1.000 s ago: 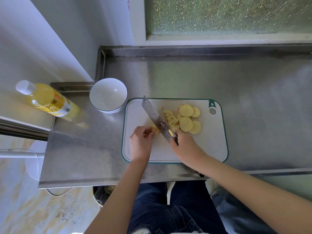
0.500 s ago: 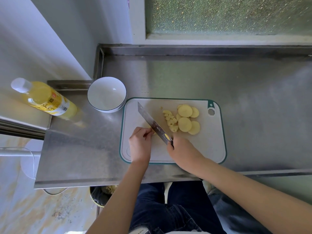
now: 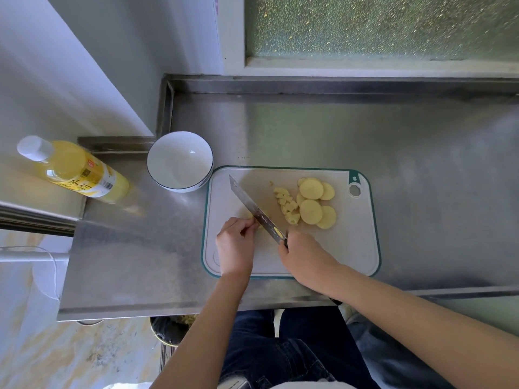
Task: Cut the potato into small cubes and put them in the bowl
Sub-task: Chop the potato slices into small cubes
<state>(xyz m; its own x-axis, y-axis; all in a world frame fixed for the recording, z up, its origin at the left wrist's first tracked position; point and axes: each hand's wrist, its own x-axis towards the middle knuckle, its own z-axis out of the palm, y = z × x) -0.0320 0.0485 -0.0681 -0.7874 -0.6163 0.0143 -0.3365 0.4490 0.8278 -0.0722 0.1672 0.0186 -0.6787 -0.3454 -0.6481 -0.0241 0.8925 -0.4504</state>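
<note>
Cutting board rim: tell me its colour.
Teal green, running around the white cutting board; the head view, the only one, shows it clearly.

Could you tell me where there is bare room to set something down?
Bare counter lies right of the cutting board and behind it, toward the window. The board's near right corner is free. Crowded: the board's middle, with potato slices, cubes, knife, left hand and right hand.

Knife handle [image 3: 285,243] mostly inside R hand [image 3: 304,259]
</note>
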